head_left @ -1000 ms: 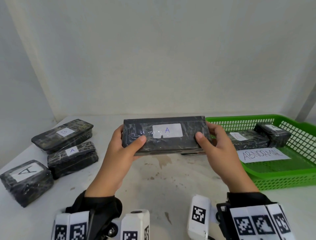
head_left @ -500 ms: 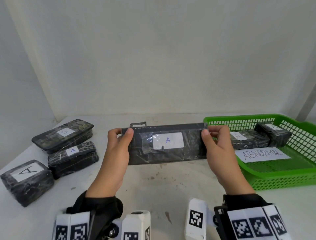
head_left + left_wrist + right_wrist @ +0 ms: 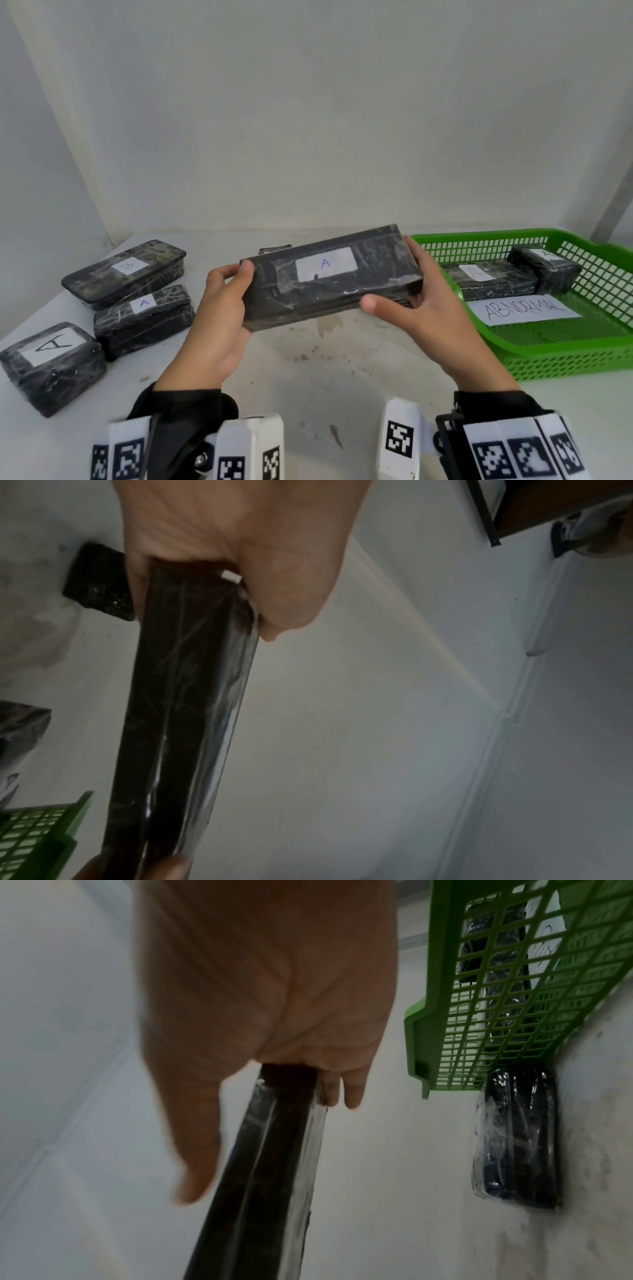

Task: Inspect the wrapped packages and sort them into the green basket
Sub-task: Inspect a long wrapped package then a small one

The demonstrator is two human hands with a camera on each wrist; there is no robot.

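Note:
I hold a long black film-wrapped package (image 3: 329, 277) with a white "A" label above the table, tilted up on its right. My left hand (image 3: 226, 294) grips its left end, thumb on top. My right hand (image 3: 407, 294) grips the right end, thumb along the front edge. The wrist views show the package (image 3: 181, 702) (image 3: 270, 1164) edge-on between thumb and fingers. The green basket (image 3: 561, 353) stands at the right with two "A" packages (image 3: 493, 279) (image 3: 544, 265) and an "ABNORMAL" paper (image 3: 524, 310).
Three wrapped packages lie on the table at the left: one marked "B" (image 3: 125, 269), two marked "A" (image 3: 144, 317) (image 3: 51, 363). A small dark object (image 3: 274, 247) shows behind the held package. White walls close off the back and left.
The package has tilted from facing me to lying flatter, right end raised. My right thumb has slid from the top edge down along the front edge.

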